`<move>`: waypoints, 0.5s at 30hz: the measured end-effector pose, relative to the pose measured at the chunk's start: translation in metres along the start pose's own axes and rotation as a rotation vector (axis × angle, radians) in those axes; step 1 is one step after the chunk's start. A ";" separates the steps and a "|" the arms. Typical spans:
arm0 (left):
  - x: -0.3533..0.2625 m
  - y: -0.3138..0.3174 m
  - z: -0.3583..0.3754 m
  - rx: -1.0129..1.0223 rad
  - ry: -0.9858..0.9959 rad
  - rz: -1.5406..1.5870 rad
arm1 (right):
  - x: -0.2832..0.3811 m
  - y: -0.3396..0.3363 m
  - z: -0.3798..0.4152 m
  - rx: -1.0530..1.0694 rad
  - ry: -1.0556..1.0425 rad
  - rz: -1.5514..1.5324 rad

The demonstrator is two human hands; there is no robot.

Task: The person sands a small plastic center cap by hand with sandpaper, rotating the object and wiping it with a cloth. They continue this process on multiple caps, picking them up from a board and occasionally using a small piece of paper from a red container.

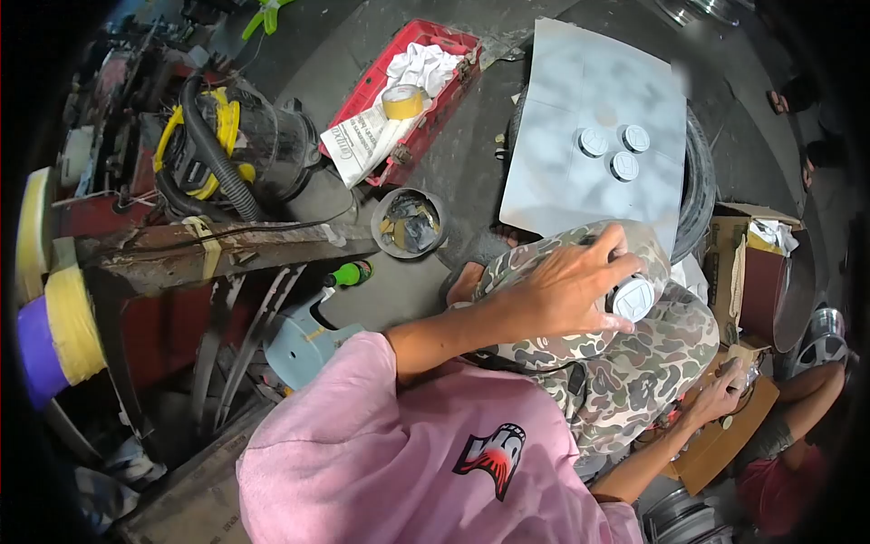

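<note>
My left hand (566,286) is closed around the edge of a round silver wheel centre cap (633,300), holding it over my camouflage-clad knee. A raised emblem shows on the cap's face. Off to the right, my right hand (719,396) is at an opened cardboard box (736,426), its fingers bent together around something too small to make out. Three similar silver caps (624,166) lie face up on a grey sheet (553,109), which rests over a tyre (698,172) in front of my knees.
A red crate (439,122) holds white cloth, paper and a tape roll (402,102). Near my feet stands a bucket (379,222); a green bottle (350,274) lies beside it. A vacuum (272,150) is at left. Another person's arm (809,399) is at far right.
</note>
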State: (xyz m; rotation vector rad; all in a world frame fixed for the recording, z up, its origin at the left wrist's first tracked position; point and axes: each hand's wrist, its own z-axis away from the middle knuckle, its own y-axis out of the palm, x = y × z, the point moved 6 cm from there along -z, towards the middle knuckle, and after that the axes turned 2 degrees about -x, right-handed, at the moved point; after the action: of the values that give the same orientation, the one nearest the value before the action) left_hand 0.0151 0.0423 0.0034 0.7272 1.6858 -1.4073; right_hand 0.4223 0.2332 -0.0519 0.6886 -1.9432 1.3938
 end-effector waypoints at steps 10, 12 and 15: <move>0.000 0.000 0.008 -0.087 0.112 -0.021 | 0.115 0.026 0.006 0.021 -0.156 -0.145; 0.005 -0.003 0.010 -0.142 0.117 0.018 | 0.124 0.033 0.015 0.083 -0.209 -0.389; 0.007 -0.011 0.009 -0.074 0.083 0.001 | 0.162 0.039 0.040 0.265 -0.222 -0.391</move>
State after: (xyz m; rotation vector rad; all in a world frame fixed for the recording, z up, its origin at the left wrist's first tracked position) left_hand 0.0040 0.0310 0.0026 0.7539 1.7910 -1.3230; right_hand 0.2794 0.1995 0.0364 1.3195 -1.6738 1.3794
